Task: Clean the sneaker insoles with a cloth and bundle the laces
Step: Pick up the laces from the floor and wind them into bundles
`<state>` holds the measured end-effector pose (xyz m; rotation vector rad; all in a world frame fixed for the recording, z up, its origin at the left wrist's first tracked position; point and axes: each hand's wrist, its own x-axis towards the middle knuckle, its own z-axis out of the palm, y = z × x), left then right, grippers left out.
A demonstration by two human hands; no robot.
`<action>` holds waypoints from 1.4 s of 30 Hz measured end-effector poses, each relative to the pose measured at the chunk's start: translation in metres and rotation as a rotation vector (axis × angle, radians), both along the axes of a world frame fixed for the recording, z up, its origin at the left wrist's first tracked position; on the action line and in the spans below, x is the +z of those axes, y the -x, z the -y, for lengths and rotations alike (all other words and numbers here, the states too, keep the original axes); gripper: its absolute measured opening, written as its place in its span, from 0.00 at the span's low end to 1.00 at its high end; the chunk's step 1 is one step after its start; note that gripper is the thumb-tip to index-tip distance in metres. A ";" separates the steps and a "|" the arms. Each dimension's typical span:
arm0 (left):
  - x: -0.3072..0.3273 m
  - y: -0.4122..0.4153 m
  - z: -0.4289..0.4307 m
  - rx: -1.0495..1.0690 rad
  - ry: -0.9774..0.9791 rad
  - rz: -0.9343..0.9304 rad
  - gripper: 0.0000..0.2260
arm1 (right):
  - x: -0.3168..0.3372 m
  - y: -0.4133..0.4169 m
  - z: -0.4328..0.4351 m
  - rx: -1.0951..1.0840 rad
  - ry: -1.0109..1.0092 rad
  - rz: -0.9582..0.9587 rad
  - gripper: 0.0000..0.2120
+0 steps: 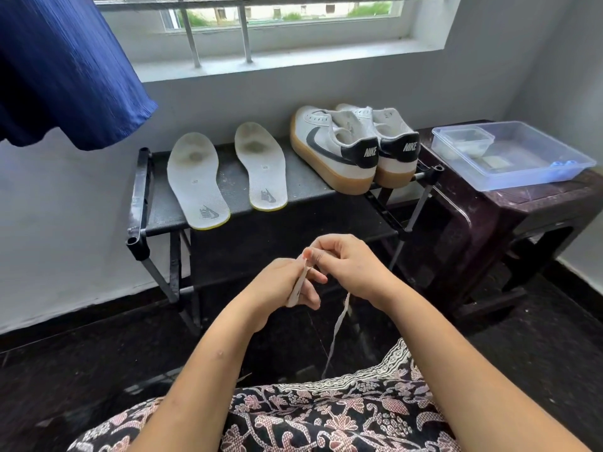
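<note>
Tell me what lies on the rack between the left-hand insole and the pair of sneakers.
In the head view, the second insole lies between the left-hand insole and the sneakers, flat on the black rack, with bare rack surface on either side of it.

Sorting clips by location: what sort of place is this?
Probably a room in a home: a low shoe rack below a barred window, a dark plastic stool, and a dark stone floor.

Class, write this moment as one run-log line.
step: bundling lace | left hand: holds wound part | right hand: pinches lace | insoles: on rack | sneakers: on rack
</note>
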<state>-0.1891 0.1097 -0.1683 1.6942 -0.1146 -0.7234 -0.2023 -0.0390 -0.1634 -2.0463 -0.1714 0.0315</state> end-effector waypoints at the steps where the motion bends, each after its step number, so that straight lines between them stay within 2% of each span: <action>1: 0.002 0.000 0.000 -0.007 0.038 -0.007 0.24 | 0.000 -0.001 0.001 -0.027 -0.017 0.008 0.11; 4: 0.005 -0.001 -0.001 0.029 0.216 -0.045 0.24 | 0.000 -0.003 0.003 -0.088 -0.064 0.023 0.10; 12: 0.011 0.002 0.000 0.120 0.636 -0.092 0.17 | -0.005 -0.003 -0.003 -0.081 -0.087 -0.004 0.11; 16: 0.011 0.001 0.000 0.232 0.762 -0.085 0.15 | -0.007 0.000 -0.010 0.016 0.089 -0.065 0.14; 20: 0.011 -0.002 -0.001 0.346 0.798 -0.060 0.16 | -0.009 0.001 -0.012 0.069 0.158 -0.147 0.13; 24: 0.005 -0.007 -0.002 0.416 0.652 0.072 0.15 | -0.009 0.002 -0.010 0.138 0.144 -0.180 0.13; 29: -0.007 -0.011 0.001 0.300 0.113 0.288 0.10 | -0.004 0.001 -0.008 0.155 0.015 -0.179 0.14; 31: -0.008 -0.007 0.002 0.192 -0.026 0.301 0.18 | 0.000 0.002 -0.006 0.149 -0.014 -0.156 0.15; 33: -0.005 -0.002 0.004 0.108 -0.062 0.271 0.26 | 0.001 0.002 -0.003 0.137 -0.034 -0.129 0.15; 36: -0.002 -0.002 0.005 0.058 -0.064 0.241 0.31 | 0.000 0.000 0.000 0.068 -0.009 -0.081 0.14; 42: 0.000 -0.001 0.003 0.010 0.109 0.132 0.21 | -0.002 -0.004 0.005 -0.080 -0.054 0.009 0.13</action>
